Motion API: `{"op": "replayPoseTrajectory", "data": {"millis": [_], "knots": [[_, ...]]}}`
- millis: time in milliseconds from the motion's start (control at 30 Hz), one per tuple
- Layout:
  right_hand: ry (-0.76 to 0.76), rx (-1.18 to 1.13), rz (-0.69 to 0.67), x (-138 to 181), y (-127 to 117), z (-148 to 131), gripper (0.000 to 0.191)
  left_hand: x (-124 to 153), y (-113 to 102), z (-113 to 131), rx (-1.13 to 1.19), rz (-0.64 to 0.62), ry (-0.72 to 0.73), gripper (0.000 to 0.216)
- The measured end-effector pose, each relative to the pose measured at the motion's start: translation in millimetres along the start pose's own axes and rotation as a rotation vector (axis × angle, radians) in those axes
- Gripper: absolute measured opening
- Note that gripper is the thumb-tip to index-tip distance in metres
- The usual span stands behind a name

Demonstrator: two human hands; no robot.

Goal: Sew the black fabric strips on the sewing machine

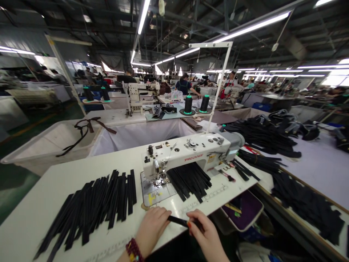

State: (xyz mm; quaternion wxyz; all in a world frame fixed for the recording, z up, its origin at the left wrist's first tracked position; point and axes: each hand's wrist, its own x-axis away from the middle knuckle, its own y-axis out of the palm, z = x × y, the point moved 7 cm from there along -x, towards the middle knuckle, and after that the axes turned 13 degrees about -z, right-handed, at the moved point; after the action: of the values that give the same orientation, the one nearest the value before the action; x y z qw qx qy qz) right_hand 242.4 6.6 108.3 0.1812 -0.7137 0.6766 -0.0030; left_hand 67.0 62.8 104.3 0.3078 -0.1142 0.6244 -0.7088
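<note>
A short black fabric strip is stretched between my two hands at the front edge of the white sewing table. My left hand is closed over its left end, back of the hand up, just below the needle plate. Between thumb and fingers, my right hand pinches the other end. Just beyond my hands stands a white sewing machine. Many similar black strips lie side by side to the left of the needle, and a second bunch of strips lies under the machine arm.
Small scissors lie right of the machine. A side table carries piles of black fabric pieces. Behind the table stand a white bin, a thread stand pole and black thread cones. A purple-lined tray hangs beneath the table.
</note>
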Motion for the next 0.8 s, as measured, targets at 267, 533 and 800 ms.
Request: {"op": "replayPoseTrajectory", "data": {"millis": [267,533,800], "knots": [[-0.406,0.058,-0.380,-10.3,41.3,-47.5,0.034,18.8,-56.4,-4.3,-0.072,0.221,0.029,0.037],[-0.069,0.277,-0.579,-22.7,88.3,-8.7,0.042,29.8,-49.4,-3.9,-0.181,0.126,0.063,0.036],[0.132,-0.058,-0.520,-4.6,-24.8,-15.1,0.043,47.6,-49.0,-37.9,-0.287,0.126,-0.010,0.039]]}}
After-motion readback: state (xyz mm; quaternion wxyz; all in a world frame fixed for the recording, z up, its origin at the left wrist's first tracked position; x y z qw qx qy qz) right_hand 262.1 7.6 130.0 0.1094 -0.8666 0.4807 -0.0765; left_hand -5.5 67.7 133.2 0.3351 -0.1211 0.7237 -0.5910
